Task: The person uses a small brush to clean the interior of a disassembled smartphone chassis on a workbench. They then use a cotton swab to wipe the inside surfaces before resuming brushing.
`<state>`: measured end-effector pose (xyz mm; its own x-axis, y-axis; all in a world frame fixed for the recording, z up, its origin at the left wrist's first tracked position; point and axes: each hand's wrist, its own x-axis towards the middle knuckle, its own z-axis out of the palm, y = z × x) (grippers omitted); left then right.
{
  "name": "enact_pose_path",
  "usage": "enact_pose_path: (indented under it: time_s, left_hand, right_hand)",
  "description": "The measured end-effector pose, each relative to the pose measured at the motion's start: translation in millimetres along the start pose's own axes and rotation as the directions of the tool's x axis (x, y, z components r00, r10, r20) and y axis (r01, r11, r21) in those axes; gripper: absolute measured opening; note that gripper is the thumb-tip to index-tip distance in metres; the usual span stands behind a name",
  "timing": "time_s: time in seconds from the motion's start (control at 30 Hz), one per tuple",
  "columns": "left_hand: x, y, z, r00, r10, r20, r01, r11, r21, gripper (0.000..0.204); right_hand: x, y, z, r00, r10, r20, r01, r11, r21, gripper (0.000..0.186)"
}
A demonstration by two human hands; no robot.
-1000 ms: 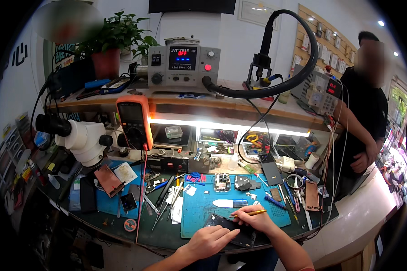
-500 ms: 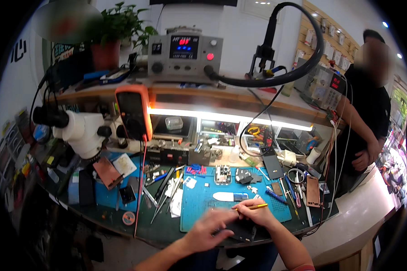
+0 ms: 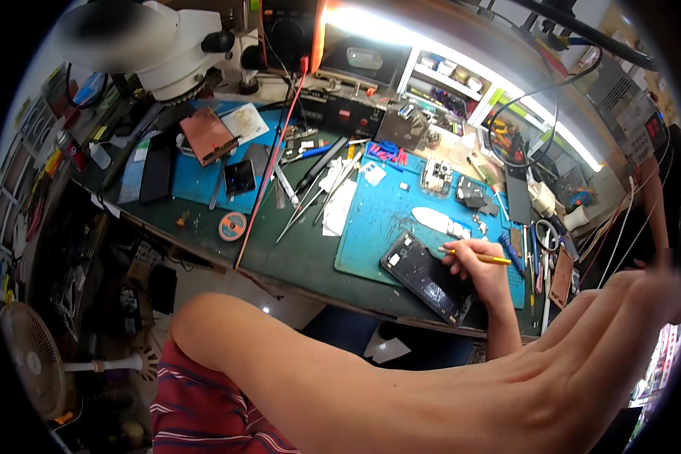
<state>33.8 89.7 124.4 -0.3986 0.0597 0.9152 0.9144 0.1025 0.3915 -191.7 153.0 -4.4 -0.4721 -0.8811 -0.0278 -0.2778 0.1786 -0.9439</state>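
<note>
A black phone, perhaps opened, lies at an angle over the front edge of the blue work mat. My right hand rests at its right side, fingers closed on a slim gold pen-shaped tool whose pale tip points left above the phone. Very near the camera, my left arm crosses the lower part of the picture from a red striped sleeve. My left hand is raised at the right, its fingers stretched out and the fingertips blurred. It covers the right end of the bench, and I see nothing held in it.
A blue-and-white blade-shaped tool lies behind the phone, near a small device housing. Tweezers and a solder spool are to the left. A microscope overhangs the left side; a red cable crosses the bench.
My left hand has risen from beside the phone toward the camera at the right. The view has tilted down and turned, uncovering the phone. My right hand still holds the gold tool.
</note>
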Motion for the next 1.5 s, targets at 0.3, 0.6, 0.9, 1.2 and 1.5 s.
enact_pose_path:
  time_s: [0.3, 0.6, 0.9, 1.2, 1.5]
  left_hand:
    - [-3, -7, 13, 0.998, -0.061, 0.003, 0.061, 0.997, 0.042, 0.083]
    - [-12, -10, 8, 0.985, -0.148, -0.086, 0.154, 0.986, 0.069, 0.074]
    - [-11, 4, 14, 0.997, -0.053, -0.050, 0.055, 0.998, 0.043, 0.066]
    - [-24, 16, -7, 0.995, -0.093, 0.024, 0.091, 0.994, 0.063, 0.059]
    - [-77, 21, -82, 0.340, -0.762, 0.551, 0.624, 0.621, 0.474, 0.038]
  right_hand:
    - [0, 27, -14, 1.000, 0.008, -0.013, -0.008, 1.000, 0.004, 0.027]
    - [-2, 28, -11, 0.991, 0.105, -0.088, -0.112, 0.990, -0.083, 0.030]
    - [0, 28, -10, 0.999, -0.016, -0.037, 0.016, 1.000, 0.003, 0.028]
    - [-5, 25, -12, 0.999, 0.004, -0.032, -0.005, 1.000, -0.016, 0.028]
    - [-2, 24, -13, 1.000, 0.005, -0.017, -0.005, 0.999, 0.038, 0.027]
